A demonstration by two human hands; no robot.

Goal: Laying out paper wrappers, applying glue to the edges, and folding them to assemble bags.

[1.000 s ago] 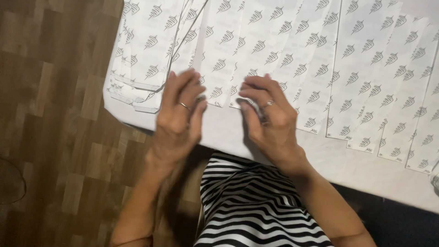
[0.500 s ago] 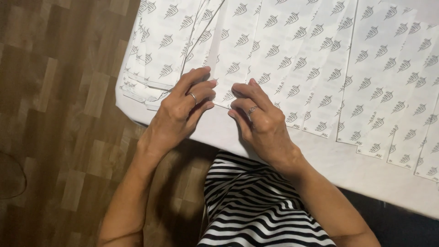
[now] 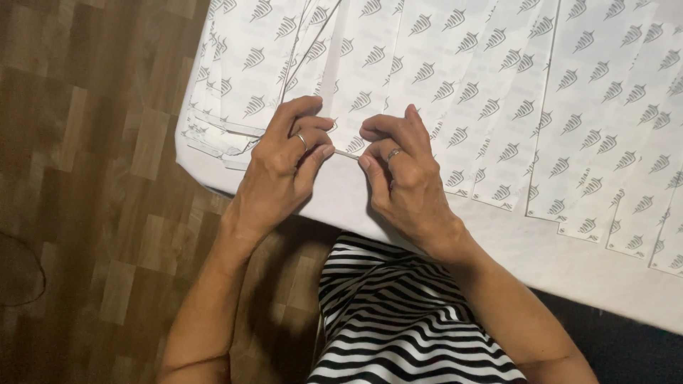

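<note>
So in the head view, middle of the frame, the left hand [image 3: 284, 167] and right hand [image 3: 402, 167] both pinch the ends of a thin folded paper strip [image 3: 346, 154], fingers curled tight. It hovers over the near edge of a white table [image 3: 498, 238] covered in printed sheets [image 3: 498, 85], wood floor [image 3: 85, 178] at left.

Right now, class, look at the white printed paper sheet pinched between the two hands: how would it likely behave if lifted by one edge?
The white printed paper sheet looks thin between the left hand and right hand, so it probably droops. It likely weighs little. Its flat neighbours on the white table suggest it slides easily when pushed.
</note>
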